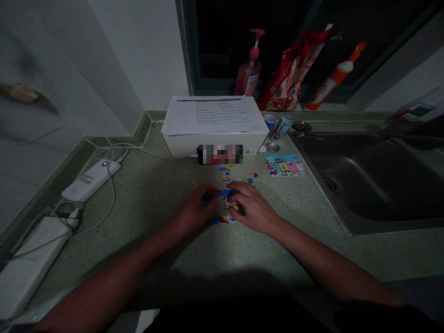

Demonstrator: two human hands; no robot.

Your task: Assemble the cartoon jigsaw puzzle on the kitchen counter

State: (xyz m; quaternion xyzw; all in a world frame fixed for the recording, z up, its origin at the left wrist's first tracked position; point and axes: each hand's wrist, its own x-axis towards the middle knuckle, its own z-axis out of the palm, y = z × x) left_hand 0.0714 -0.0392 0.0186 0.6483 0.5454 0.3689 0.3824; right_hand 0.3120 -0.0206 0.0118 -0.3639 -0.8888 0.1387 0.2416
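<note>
A small, partly joined jigsaw puzzle (225, 206) in blue, pink and yellow lies on the speckled green countertop (156, 194). My left hand (196, 208) rests on its left side with fingers curled over pieces. My right hand (251, 203) lies on its right side, fingers bent and pressing on the pieces. Several loose puzzle pieces (226, 172) are scattered just beyond my hands. A colourful cartoon picture card (286, 165) lies to the right of them. What my fingers pinch is hidden.
A white box (213, 138) topped with a printed sheet stands behind the puzzle. Two cans (281, 126), a pink pump bottle (249, 74), a red bag (291, 74) and an orange-capped bottle (335, 78) stand at the back. A steel sink (374, 180) is right; white power bricks (92, 179) and cables left.
</note>
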